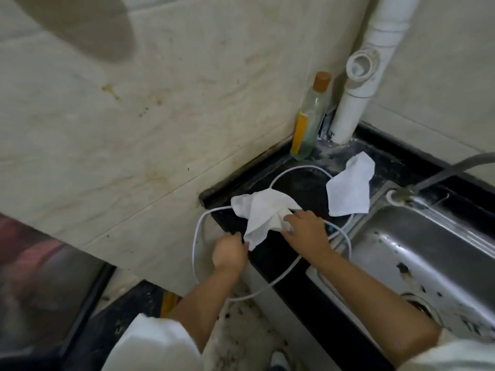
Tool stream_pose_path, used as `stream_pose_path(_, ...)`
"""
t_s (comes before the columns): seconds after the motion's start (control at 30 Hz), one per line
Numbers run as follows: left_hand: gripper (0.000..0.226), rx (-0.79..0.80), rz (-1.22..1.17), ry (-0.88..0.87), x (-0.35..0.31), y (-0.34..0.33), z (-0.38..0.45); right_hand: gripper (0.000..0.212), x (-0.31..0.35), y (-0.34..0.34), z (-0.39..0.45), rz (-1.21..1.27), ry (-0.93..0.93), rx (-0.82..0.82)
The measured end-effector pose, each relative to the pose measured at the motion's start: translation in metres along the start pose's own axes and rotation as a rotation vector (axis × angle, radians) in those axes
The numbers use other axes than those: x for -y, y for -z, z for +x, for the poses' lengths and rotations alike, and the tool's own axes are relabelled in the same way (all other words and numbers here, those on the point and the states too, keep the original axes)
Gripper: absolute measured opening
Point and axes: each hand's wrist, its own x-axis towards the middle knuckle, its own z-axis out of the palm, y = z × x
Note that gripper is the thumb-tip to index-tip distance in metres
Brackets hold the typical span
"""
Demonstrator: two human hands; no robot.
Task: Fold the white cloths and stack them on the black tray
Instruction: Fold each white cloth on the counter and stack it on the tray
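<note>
A crumpled white cloth (263,214) is held just above the black tray-like counter surface (302,186) in the corner by the wall. My left hand (230,254) pinches its lower tip at the counter's front edge. My right hand (305,228) grips its right side. A second white cloth (349,187) lies loosely folded on the black surface to the right, near the sink, untouched.
A white cable (198,236) loops around the black surface and over my right wrist. A bottle with an orange cap (310,116) and a white pipe (351,108) stand in the corner. A steel sink (428,258) with a tap (401,196) lies right.
</note>
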Motion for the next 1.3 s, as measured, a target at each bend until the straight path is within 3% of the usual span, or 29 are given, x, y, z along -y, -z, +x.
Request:
stream_pose_path(0.13, 0.029, -0.052, -0.127, 0.059, -0.004, -0.013, 0.017, 0.007, -0.02, -0.013, 0.015, 0.006, 0.125, -0.014)
stream_pose_path(0.2, 0.027, -0.079, -0.2, 0.031, -0.005, -0.012, 0.017, 0.013, -0.029, -0.011, 0.017, 0.098, 0.2, 0.038)
stream_pose_path(0.3, 0.026, -0.153, -0.32, -0.037, -0.011, 0.006, 0.009, 0.019, -0.032, 0.01, 0.014, 0.252, 0.22, -0.011)
stream_pose_path(0.47, 0.02, -0.322, -0.463, -0.154, -0.037, 0.059, -0.019, 0.027, -0.026, 0.071, -0.012, 0.405, 0.131, -0.178)
stream_pose_path(0.7, 0.037, -0.318, -0.481, -0.538, -0.082, 0.086, -0.093, 0.015, -0.027, 0.14, -0.129, 0.378, -0.057, -0.355)
stream_pose_path(0.77, 0.036, -0.258, -0.47, -0.688, -0.102, 0.081, -0.121, 0.012, -0.033, 0.149, -0.184, 0.355, -0.163, -0.417)
stream_pose_path(0.87, 0.018, -0.098, -0.434, -0.895, -0.14, 0.06, -0.164, 0.009, -0.049, 0.156, -0.273, 0.306, -0.321, -0.475)
stream_pose_path(1.03, 0.02, 0.278, -0.353, -1.124, -0.221, 0.011, -0.271, 0.01, -0.066, 0.168, -0.429, 0.293, -0.665, -0.553)
stream_pose_path(1.2, 0.043, 0.564, -0.02, -1.441, -0.283, -0.051, -0.402, 0.013, -0.064, 0.169, -0.593, 0.21, -1.032, -0.661)
stream_pose_path(1.3, 0.031, 0.594, 0.18, -1.669, -0.305, -0.095, -0.48, 0.014, -0.054, 0.159, -0.691, 0.161, -1.24, -0.725)
